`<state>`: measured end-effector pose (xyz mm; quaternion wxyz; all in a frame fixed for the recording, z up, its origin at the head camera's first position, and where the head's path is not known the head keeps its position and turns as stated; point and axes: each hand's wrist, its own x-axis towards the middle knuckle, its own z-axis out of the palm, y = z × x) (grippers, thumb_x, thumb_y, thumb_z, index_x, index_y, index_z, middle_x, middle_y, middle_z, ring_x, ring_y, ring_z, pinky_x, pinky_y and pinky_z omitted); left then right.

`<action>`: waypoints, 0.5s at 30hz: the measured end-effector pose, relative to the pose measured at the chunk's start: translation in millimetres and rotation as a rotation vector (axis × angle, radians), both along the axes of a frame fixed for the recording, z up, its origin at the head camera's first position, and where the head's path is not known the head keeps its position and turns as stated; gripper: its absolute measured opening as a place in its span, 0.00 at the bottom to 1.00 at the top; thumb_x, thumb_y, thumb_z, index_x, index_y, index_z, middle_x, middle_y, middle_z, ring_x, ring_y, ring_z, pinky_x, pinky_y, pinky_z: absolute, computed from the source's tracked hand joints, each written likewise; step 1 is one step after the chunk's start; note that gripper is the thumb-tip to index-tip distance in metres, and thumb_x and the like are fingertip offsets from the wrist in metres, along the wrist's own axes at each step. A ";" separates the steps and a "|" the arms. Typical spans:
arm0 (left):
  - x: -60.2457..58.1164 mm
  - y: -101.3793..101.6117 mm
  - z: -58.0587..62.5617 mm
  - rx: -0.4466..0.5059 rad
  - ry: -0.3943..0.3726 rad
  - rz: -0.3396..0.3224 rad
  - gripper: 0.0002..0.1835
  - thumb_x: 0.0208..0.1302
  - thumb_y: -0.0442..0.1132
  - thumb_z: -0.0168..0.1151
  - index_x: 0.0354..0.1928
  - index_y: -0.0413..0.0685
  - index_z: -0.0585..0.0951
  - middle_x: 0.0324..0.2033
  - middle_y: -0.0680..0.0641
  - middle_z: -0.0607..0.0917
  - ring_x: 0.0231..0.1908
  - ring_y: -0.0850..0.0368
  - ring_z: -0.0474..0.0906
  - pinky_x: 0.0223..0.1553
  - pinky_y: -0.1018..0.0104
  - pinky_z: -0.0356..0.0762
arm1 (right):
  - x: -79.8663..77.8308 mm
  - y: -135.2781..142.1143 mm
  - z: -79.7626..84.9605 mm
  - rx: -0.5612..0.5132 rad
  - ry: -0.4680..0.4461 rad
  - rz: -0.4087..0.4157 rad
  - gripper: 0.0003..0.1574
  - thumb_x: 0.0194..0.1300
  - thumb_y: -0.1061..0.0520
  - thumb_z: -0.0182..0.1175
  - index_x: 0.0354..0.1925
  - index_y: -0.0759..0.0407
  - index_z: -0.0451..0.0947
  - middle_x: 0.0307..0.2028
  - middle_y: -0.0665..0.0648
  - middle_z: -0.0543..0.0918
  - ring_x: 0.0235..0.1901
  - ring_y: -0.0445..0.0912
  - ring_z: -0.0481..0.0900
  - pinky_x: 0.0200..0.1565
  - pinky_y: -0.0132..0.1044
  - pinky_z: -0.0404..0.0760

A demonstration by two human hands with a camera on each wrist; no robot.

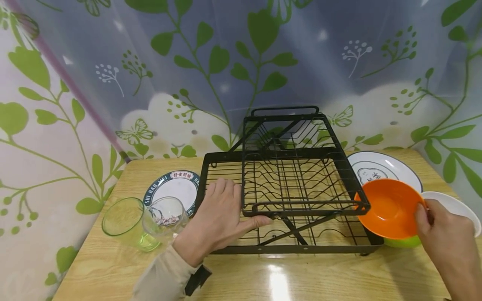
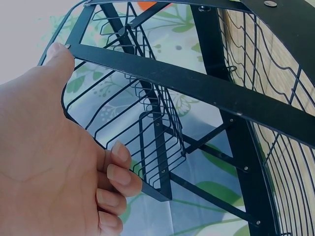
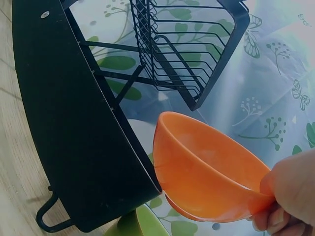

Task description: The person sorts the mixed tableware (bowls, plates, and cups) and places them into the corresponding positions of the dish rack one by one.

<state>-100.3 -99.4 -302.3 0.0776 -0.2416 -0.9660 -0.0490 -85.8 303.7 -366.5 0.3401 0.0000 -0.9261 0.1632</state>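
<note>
Both tiers of a black wire dish rack [image 1: 301,251] stand before me. My left hand [image 1: 216,213] holds the left front corner of its upper tier, thumb along the front bar and fingers at the side. In the left wrist view those fingers [image 2: 118,179] are bent beside the wires. At the rack's right end, my right hand [image 1: 446,234] pinches the rim of an orange bowl [image 1: 388,209]. The bowl is tilted, its inside partly toward me, and overlaps the rack's corner. A light green bowl [image 3: 142,223] shows below it, mostly hidden in the head view.
Left of the rack are a green-tinted glass [image 1: 126,225], a clear glass [image 1: 165,215] and a plate with a lettered dark green rim [image 1: 150,190]. On the right lie a dark-rimmed white plate [image 1: 403,165] and a white dish [image 1: 457,205]. A leaf-patterned curtain [image 1: 211,83] closes the back.
</note>
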 end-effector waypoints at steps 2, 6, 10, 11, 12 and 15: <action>0.1 -0.2 -0.4 0.003 0.008 0.000 0.41 0.57 0.81 0.36 0.30 0.46 0.67 0.31 0.46 0.69 0.37 0.49 0.63 0.42 0.60 0.64 | -0.8 -2.0 0.4 -0.003 0.005 0.011 0.09 0.62 0.66 0.51 0.27 0.73 0.70 0.15 0.69 0.74 0.10 0.58 0.66 0.14 0.45 0.63; 0.1 -0.5 -0.8 0.005 0.020 0.004 0.40 0.56 0.81 0.38 0.30 0.46 0.67 0.31 0.46 0.69 0.36 0.49 0.63 0.42 0.60 0.63 | -3.8 -5.7 0.6 0.011 0.045 0.052 0.09 0.62 0.66 0.51 0.27 0.73 0.70 0.15 0.68 0.73 0.10 0.58 0.66 0.13 0.45 0.63; 0.1 -0.6 -0.9 0.005 0.019 0.004 0.40 0.56 0.81 0.38 0.30 0.46 0.67 0.31 0.46 0.68 0.36 0.49 0.63 0.41 0.60 0.63 | -8.3 -10.2 -0.5 0.022 0.071 0.098 0.09 0.62 0.66 0.51 0.28 0.74 0.71 0.16 0.70 0.75 0.10 0.58 0.67 0.13 0.43 0.65; 0.1 -0.5 -0.9 0.006 0.017 0.003 0.41 0.56 0.81 0.37 0.30 0.46 0.67 0.30 0.46 0.68 0.36 0.49 0.63 0.41 0.60 0.63 | -9.2 -11.5 -1.0 0.025 0.079 0.109 0.09 0.62 0.66 0.51 0.28 0.74 0.72 0.16 0.69 0.75 0.10 0.57 0.67 0.12 0.41 0.65; 0.0 -0.5 -0.9 0.008 0.016 0.001 0.41 0.56 0.81 0.37 0.30 0.46 0.67 0.30 0.46 0.68 0.36 0.49 0.63 0.41 0.60 0.63 | -10.2 -12.7 -1.8 0.029 0.090 0.121 0.09 0.61 0.66 0.52 0.28 0.74 0.72 0.15 0.68 0.75 0.09 0.56 0.67 0.12 0.39 0.63; -0.2 -0.5 -0.8 0.013 0.016 -0.002 0.41 0.56 0.81 0.36 0.30 0.46 0.67 0.30 0.47 0.68 0.36 0.49 0.63 0.41 0.60 0.63 | -13.0 -16.2 -3.9 0.041 0.118 0.155 0.10 0.61 0.65 0.51 0.28 0.73 0.73 0.13 0.65 0.74 0.09 0.53 0.66 0.12 0.38 0.61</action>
